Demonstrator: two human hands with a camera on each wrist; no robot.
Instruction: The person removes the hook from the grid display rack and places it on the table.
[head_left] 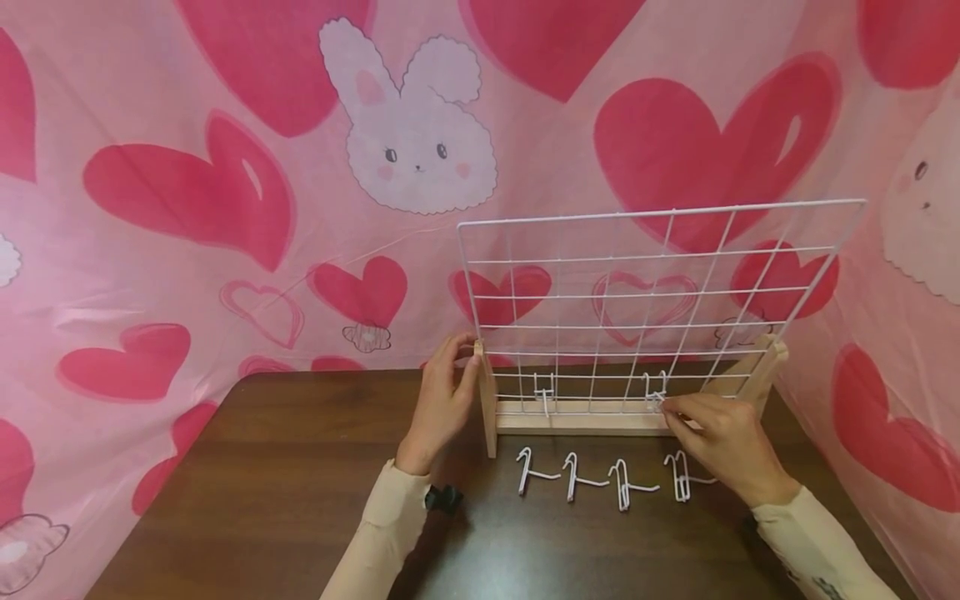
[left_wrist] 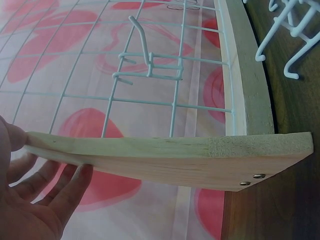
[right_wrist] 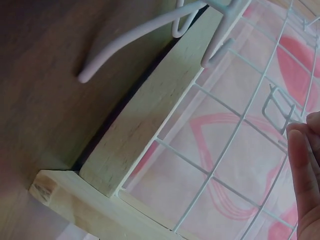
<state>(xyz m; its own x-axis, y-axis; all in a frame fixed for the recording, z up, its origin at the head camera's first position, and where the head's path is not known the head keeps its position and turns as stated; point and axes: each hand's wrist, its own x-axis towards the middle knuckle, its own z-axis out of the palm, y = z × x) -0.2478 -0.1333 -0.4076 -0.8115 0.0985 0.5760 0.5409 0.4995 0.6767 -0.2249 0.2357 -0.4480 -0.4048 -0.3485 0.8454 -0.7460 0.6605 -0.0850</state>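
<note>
My left hand (head_left: pixel 442 400) grips the upper end of the wooden side post (left_wrist: pixel 165 155), thumb on its front edge and fingers behind. Between the wooden posts, a white wire grid (head_left: pixel 570 327) stands leaning back. With thumb and fingertips, my right hand (head_left: pixel 723 437) pinches a white wire hook (head_left: pixel 655 385) at the lower right part of the grid. The right wrist view shows this hook's wire loop (right_wrist: pixel 265 107) against the grid, its prong hidden by the fingers. Another white hook (left_wrist: pixel 146 47) hangs on the grid's lower left, its prong pointing outward.
Several more white hooks (head_left: pixel 624 486) lie in a row on the dark wooden table (head_left: pixel 300 483), in front of the stand's wooden base bar (head_left: pixel 585 425). A pink cloth (head_left: pixel 540 158) with hearts and rabbits hangs behind and to the sides. The right wooden post (head_left: pixel 767 371) stands beyond my right hand.
</note>
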